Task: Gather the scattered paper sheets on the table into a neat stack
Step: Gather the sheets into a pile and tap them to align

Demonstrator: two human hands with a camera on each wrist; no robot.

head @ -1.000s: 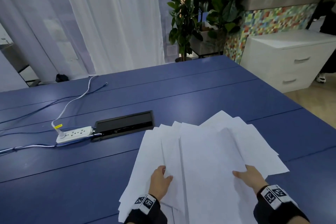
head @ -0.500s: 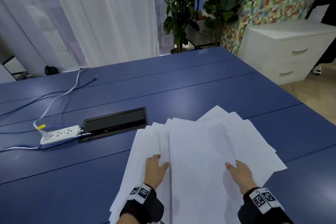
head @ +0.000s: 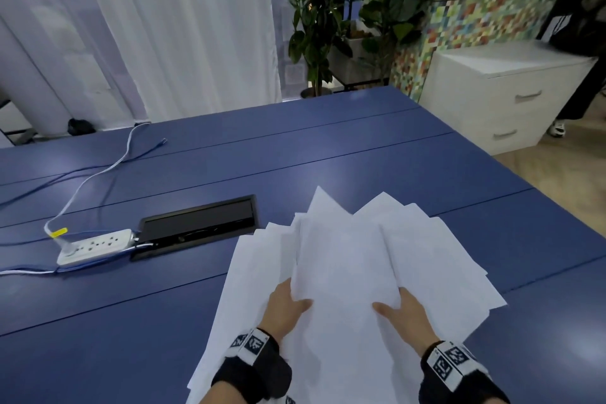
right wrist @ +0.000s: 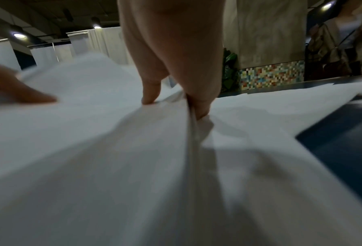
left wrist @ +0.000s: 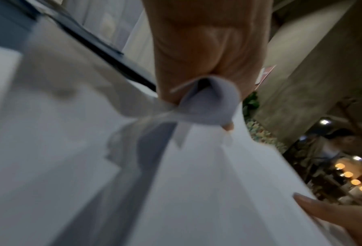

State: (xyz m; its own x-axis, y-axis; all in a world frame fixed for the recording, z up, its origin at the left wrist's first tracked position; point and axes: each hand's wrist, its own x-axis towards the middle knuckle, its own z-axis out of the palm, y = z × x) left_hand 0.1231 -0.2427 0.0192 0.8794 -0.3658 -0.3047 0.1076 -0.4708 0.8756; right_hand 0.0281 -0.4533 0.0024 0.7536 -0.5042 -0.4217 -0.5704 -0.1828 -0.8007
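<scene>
Holding item: sheets (head: 354, 259), white, several, fanned and overlapping on the blue table (head: 164, 321), near edge, right of centre.

Long axis: runs from 6 o'clock at the wrists to 12 o'clock; far corners splay between 11 and 2 o'clock, so the pile is not yet square.

Left hand (head: 285, 308): at the 9 o'clock side of the top bundle, fingers under, thumb on top. The left wrist view shows a sheet edge curled and pinched in this hand (left wrist: 199, 69).

Right hand (head: 406, 315): at the 3 o'clock side, thumb on top; the right wrist view shows the fingers (right wrist: 196, 79) gripping a fold of several sheets.

Key relation: both hands flank the same bundle, about equally near. Loose sheets lie outward of each hand: toward 8 o'clock of the left, toward 2 to 4 o'clock of the right, flat on the table.

Judged next need: sweep those outliers inward toward centre, then square the edges.

Other: power strip (head: 95, 246) and black cable hatch (head: 196, 226) at 10 o'clock, apart from the sheets.
</scene>
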